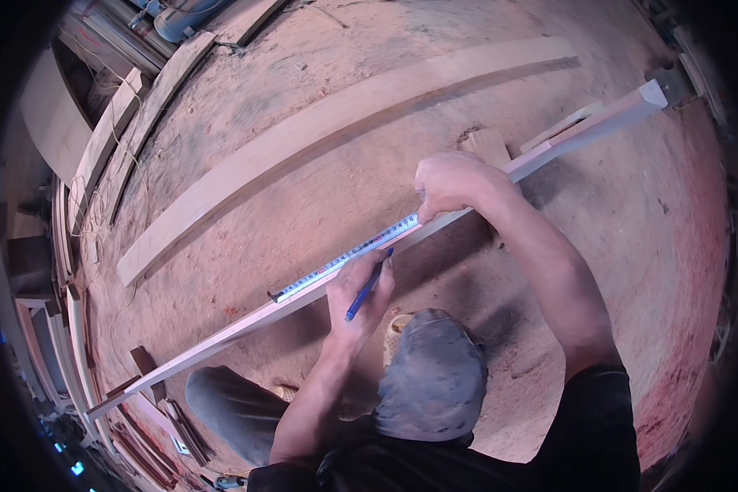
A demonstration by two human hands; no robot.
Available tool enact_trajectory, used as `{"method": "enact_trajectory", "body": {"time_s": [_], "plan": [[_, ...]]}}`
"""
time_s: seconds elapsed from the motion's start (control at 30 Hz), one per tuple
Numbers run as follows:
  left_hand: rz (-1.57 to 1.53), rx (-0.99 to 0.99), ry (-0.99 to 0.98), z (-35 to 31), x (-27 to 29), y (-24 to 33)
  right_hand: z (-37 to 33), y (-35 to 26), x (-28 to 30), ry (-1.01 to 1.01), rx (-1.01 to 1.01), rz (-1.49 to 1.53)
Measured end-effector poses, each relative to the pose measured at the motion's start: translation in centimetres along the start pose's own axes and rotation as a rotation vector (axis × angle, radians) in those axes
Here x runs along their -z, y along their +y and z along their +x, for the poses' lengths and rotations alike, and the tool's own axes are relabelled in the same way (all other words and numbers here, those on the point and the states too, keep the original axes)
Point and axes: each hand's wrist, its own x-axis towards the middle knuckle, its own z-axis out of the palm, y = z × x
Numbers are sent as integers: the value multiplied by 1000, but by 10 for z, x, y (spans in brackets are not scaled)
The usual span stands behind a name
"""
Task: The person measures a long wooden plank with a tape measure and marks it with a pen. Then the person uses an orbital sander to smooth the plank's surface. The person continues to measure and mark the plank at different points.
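A long, narrow, pale wooden strip (238,326) runs slantwise from the lower left to the upper right in front of me. Along it lies an extended tape measure (344,260), its hooked end toward the left. The fingers of my right hand (459,187) are closed on the tape's right end at the strip; whether its case is inside the hand is hidden. My left hand (357,299) rests against the strip's near side, just below the tape. Between its closed fingers is a blue pen (367,289), tilted, with its upper end close to the strip.
Beyond the strip, a broad pale plank (320,131) lies on the dusty ground. A wooden block (489,148) sits by the strip near my right hand, and a dark wood piece (146,366) is at its left part. More boards (160,94) and a blue machine (176,20) stand at upper left.
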Motion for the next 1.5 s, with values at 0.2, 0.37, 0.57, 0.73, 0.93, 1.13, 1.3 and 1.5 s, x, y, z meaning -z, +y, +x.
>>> {"method": "enact_trajectory", "body": {"time_s": [0.2,0.37,0.57,0.73,0.93,1.13,1.3,1.5], "plan": [[28,-47,13,20,-22,7,3,0,-1,-25,-15,-40],[67,-26,-11,18,-27,5,1,0,-1,-6,-23,-35],[69,-40,4,18,-30,3,0,0,1,-7,-17,-29],[108,-65,1,18,-30,3,0,0,0,-20,-21,-55],[93,-22,-2,17,-30,3,0,-1,1,-36,-17,-65],[90,-60,20,18,-32,2,-1,-1,1,-20,-21,-46],[74,-41,-3,18,-30,4,-2,-2,2,-27,-20,-52],[74,-57,28,17,-31,4,0,-1,0,-10,-24,-36]]}}
